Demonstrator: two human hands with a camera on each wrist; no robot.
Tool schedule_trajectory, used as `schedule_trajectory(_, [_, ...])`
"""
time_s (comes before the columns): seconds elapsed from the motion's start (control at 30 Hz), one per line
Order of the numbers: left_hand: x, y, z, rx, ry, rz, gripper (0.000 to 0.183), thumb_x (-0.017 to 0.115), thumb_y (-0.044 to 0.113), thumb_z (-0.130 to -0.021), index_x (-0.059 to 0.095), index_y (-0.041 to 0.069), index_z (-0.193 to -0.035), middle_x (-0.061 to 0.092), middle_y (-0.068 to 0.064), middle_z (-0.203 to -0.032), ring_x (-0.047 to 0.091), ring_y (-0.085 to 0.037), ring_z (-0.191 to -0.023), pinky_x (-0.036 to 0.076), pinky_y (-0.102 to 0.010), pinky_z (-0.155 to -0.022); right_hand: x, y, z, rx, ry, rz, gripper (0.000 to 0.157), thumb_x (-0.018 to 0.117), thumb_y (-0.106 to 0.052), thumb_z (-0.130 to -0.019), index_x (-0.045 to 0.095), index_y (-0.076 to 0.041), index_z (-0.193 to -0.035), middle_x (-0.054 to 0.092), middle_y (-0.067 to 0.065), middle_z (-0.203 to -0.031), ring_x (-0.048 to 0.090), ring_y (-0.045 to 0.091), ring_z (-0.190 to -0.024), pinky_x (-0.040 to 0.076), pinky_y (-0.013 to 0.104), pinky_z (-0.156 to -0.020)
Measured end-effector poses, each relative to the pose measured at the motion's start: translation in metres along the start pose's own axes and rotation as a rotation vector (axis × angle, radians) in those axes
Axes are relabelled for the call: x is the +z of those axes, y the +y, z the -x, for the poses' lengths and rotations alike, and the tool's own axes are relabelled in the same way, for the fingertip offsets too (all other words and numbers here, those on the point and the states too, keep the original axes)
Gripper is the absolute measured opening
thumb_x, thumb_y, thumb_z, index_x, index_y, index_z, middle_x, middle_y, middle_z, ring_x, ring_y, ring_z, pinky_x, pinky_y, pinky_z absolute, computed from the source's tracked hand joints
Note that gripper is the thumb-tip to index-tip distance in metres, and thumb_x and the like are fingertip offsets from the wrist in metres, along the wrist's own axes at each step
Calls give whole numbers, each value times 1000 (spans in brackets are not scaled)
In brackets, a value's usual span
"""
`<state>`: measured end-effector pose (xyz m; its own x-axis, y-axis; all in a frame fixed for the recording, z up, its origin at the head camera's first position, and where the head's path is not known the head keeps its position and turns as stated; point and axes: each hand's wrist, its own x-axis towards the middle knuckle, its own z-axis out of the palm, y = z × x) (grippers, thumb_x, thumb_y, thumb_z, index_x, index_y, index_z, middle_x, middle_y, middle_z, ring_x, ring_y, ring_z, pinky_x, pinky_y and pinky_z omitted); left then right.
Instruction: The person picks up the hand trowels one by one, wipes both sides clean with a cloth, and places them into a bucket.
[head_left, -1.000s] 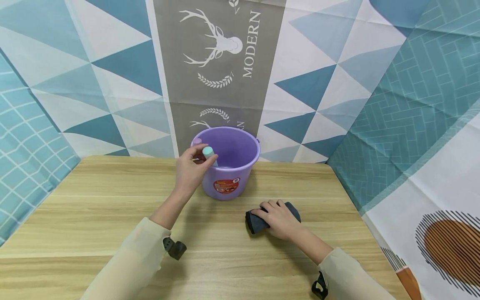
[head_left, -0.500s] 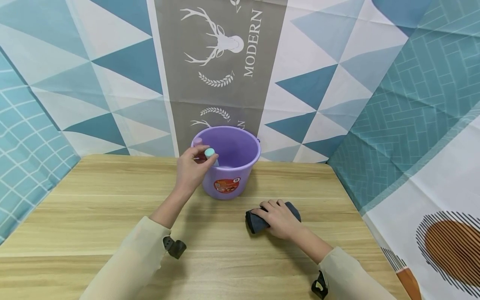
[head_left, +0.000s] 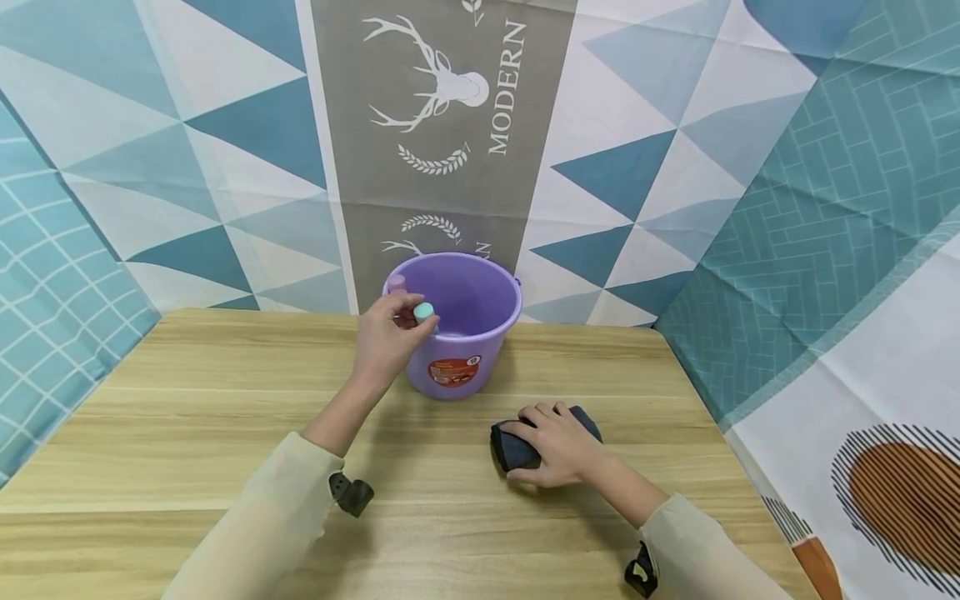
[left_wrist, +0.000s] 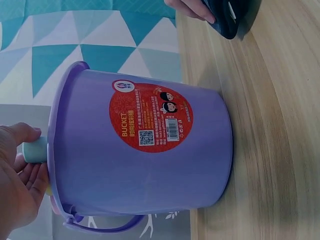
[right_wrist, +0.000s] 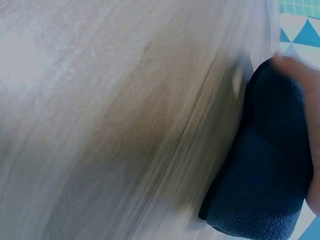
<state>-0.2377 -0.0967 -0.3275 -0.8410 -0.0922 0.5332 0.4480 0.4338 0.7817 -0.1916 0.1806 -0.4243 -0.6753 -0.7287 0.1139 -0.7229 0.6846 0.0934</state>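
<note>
In the head view my left hand [head_left: 386, 337] is at the near left rim of a purple bucket [head_left: 480, 333]. Its thumb and fingers pinch a mint-green cylindrical end [head_left: 423, 312]; the lower part is hidden by the bucket wall. The left wrist view shows that mint-green end [left_wrist: 35, 150] sticking up past the rim. A pinkish-lilac end [head_left: 397, 284] shows just behind the fingers. My right hand [head_left: 558, 442] grips a dark navy rolled cloth [head_left: 587, 422] lying on the table, fingers over its top and thumb at the near side. Its fuzzy surface [right_wrist: 260, 165] fills the right wrist view's lower right.
The wooden table [head_left: 225, 400] carries the bucket near its back edge. Behind it hangs a patterned curtain [head_left: 615, 167], with teal-patterned sheets [head_left: 847, 217] along the right. The bucket's handle [left_wrist: 107, 229] hangs down its side.
The mint-green end has sunk slightly lower and to the right, with the left hand following. My right thumb has spread out toward the near side of the rolled cloth.
</note>
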Motion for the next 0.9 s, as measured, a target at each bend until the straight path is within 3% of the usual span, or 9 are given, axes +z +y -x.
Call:
schedule_trajectory(0.1, [0, 0, 0, 22, -10, -26, 31, 75, 6, -75, 66, -7, -102, 65, -17, -95, 62, -26, -81, 56, -35, -73, -1, -1, 1, 13, -4, -42, 56, 47, -65, -86, 54, -29, -128, 56, 4, -119, 51, 21, -107, 39, 42, -83])
schedule_trajectory(0.23, [0, 0, -1, 64, -30, -99, 29, 75, 8, -76, 67, -6, -101, 65, -16, -92, 62, -25, -79, 55, -35, -71, -2, -2, 2, 28, -25, -64, 48, 41, -57, -93, 54, -28, -130, 56, 4, -121, 51, 22, -109, 39, 42, -84])
schedule_trajectory(0.43, [2, -1, -1, 107, -71, -208, 28, 73, 12, -77, 68, -4, -99, 61, -15, -87, 59, -23, -75, 51, -32, -69, 1, -1, 4, 36, -58, -71, 52, 41, -60, -91, 50, -30, -133, 54, 3, -123, 50, 19, -110, 38, 40, -85])
schedule_trajectory(0.9, [2, -3, -2, 117, -88, -293, 28, 72, 16, -78, 68, -5, -97, 64, -17, -92, 53, -31, -90, 45, -41, -80, 3, 0, 6, 74, -88, -78, 55, 35, -64, -91, 47, -32, -135, 52, 2, -127, 49, 20, -115, 39, 43, -92])
